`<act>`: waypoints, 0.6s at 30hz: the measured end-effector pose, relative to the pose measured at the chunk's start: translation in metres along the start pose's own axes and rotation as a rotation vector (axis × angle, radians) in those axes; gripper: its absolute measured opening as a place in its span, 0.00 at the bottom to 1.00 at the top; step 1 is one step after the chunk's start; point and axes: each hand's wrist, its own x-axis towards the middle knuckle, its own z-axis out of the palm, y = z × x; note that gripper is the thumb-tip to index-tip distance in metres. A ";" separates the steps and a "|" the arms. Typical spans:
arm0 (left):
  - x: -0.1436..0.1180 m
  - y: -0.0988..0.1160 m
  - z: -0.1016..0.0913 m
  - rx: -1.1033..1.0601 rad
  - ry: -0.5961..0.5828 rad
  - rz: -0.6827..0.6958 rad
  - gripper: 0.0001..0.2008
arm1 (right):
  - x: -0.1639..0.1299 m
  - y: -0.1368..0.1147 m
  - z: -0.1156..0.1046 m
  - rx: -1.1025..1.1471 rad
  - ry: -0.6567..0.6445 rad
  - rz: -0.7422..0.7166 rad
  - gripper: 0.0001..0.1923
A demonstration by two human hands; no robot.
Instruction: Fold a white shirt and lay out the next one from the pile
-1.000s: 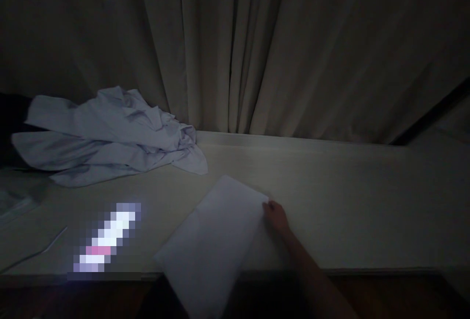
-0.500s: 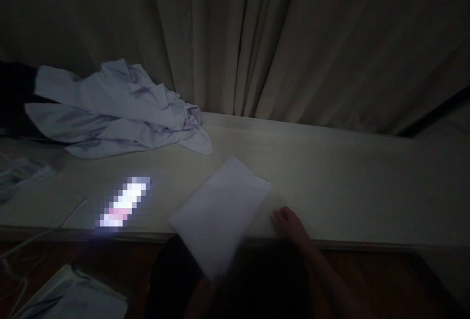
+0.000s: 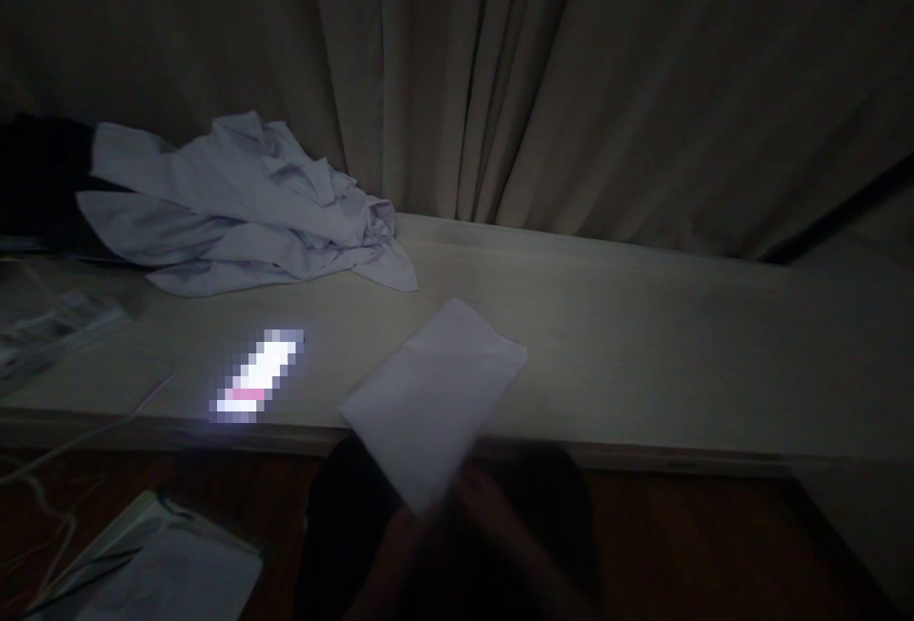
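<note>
"Spotting the paper (image 3: pixel 435 392)? Where's it sit?"

"Dead ahead, near corner poking past the tabletop (image 3: pixel 643 345) edge. Left hand (image 3: pixel 412 530) is right at that corner, right hand (image 3: pixel 475 491) is just beside the right edge."

"Holding it?"

"Can't tell, too dark and blurry to see how open either is. Glowing patch (image 3: pixel 258 375) is pixelated, and the plastic bag (image 3: pixel 61 321) gets cut off at left."

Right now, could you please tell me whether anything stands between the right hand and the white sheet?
Nothing visible does: the right hand is at the near end of the white sheet, though dimness hides whether they touch. The crumpled cloth lies off to the left.
</note>
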 end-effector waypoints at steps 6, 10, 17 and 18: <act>-0.014 -0.010 0.003 -0.055 0.008 -0.070 0.18 | 0.019 0.010 0.012 0.136 0.033 0.002 0.40; -0.009 -0.013 0.004 -0.094 0.016 -0.127 0.18 | 0.021 0.015 0.015 0.186 0.009 -0.011 0.37; 0.011 -0.016 0.002 -0.114 0.017 -0.228 0.17 | 0.024 0.015 0.011 0.205 -0.067 -0.038 0.29; 0.011 -0.017 0.002 -0.116 0.019 -0.233 0.17 | 0.024 0.016 0.010 0.207 -0.080 -0.042 0.28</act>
